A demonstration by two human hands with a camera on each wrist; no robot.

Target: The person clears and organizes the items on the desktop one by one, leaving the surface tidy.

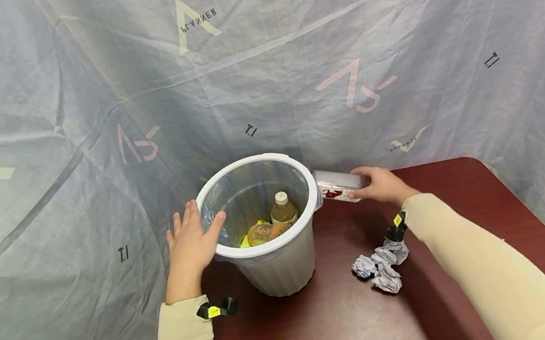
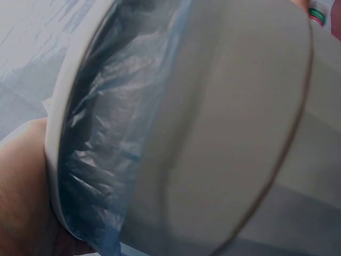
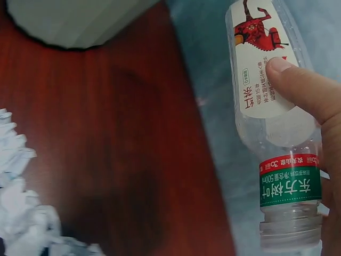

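Observation:
A pale grey trash bin (image 1: 283,272) with a white rim and a thin bluish liner (image 2: 120,106) stands on the table. My left hand (image 1: 190,245) rests at the left side of its rim, fingers spread and mostly straight. On the far side, my right hand (image 1: 384,185) grips a clear plastic bottle (image 3: 261,80) with a white label and a red horse. This bottle lies on its side in the air, just right of the rim, and looks empty. Inside the bin are a white-capped bottle (image 1: 284,211), an orange-brown item (image 1: 263,232) and something yellow (image 1: 245,241).
Several crumpled paper balls (image 1: 387,278) lie on the dark red table (image 1: 340,326), right of the bin. A grey printed sheet (image 1: 253,48) hangs behind the table and along its sides.

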